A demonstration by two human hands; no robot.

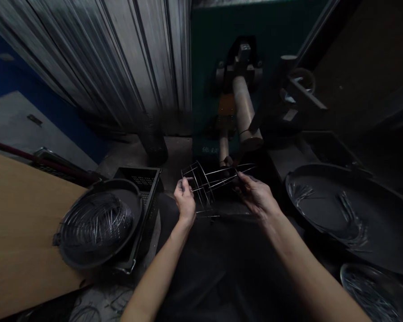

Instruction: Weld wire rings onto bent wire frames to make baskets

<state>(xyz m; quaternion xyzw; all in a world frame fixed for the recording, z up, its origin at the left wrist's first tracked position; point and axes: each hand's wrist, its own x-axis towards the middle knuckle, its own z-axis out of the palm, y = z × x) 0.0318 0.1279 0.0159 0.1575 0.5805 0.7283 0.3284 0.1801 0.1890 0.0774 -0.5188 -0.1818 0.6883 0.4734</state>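
A wire frame point(206, 184) of thin shiny rods and curved wires is held in front of me, below the metal arms of a green machine. My left hand point(185, 200) is closed round its left end, thumb up. At the frame's right end, my right hand point(258, 195) pinches the wire between thumb and fingers; its lower fingers are in shadow. The machine's thick upper cylinder point(244, 105) and thinner lower cylinder point(224, 145) point toward me. Whether the frame touches the lower cylinder's tip, I cannot tell.
On my left, a black basin point(134, 190) with many wire rings point(97, 221) rests on a dark crate point(149, 190). To the right, a wide dark basin point(325, 214) holds bundles of short wires point(351, 219). A smaller container of wire pieces point(369, 290) sits lower right.
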